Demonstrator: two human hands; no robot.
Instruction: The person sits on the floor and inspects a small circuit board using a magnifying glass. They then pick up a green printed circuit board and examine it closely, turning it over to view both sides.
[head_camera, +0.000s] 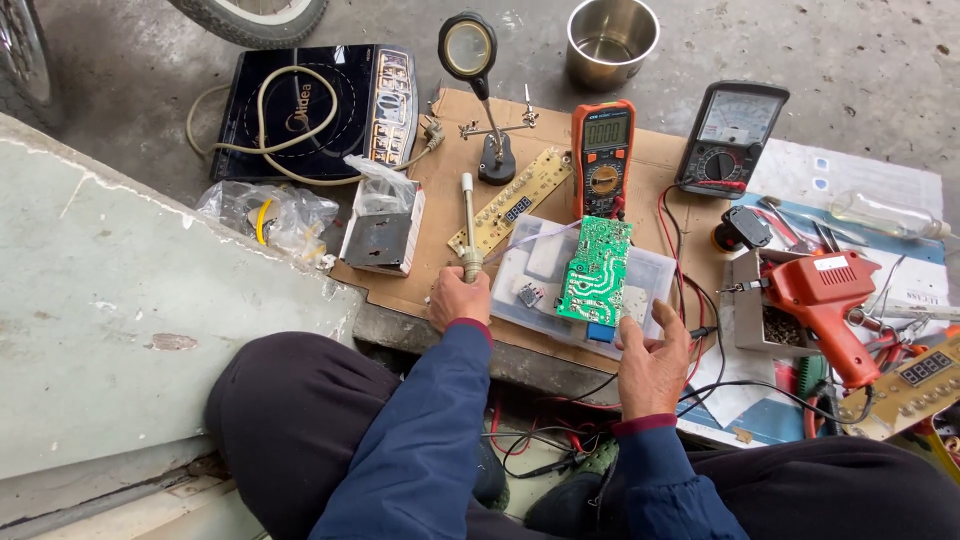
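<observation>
— While the seated person's left hand (458, 297) grips the base of a slim, pale-handled soldering tool (468, 228), where does the green printed circuit board (596, 270) lie?

— Off to the tool's right, propped on a clear plastic box (655, 275). Its long axis runs away from the person, roughly parallel to the tool.

— And the right hand (652, 362)?

— Nearer the board, fingers spread and holding nothing, touching the box's near edge just below it.

Probably a makeshift electronics repair spot on a concrete floor (800, 40): multimeters (603, 155), circuit boards (596, 270), an orange soldering gun (828, 300) on cardboard (440, 250).
</observation>
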